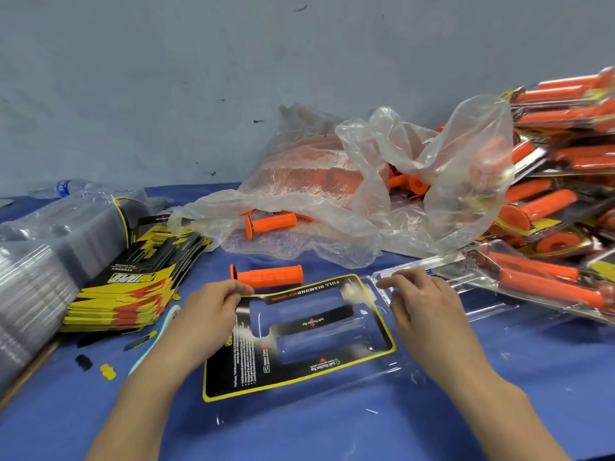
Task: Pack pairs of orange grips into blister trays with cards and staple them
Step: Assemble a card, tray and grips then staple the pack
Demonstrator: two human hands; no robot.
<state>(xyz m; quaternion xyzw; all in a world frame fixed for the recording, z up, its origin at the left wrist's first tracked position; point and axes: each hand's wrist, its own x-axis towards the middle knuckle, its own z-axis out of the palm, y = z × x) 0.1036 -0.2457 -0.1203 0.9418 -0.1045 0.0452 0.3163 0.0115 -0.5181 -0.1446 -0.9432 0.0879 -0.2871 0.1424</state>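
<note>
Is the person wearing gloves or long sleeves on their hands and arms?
No. The left hand and right hand are bare: no gloves, rings or watch in view. The left forearm and right forearm are bare too, with no sleeves showing.

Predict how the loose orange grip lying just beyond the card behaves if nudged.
The orange grip lies on its side beyond the card, a cylinder, so it will likely roll; the wider flange at one end should curve its path. The textured, rubbery-looking surface probably won't slip in fingers. The blue cloth may damp rolling.
</note>
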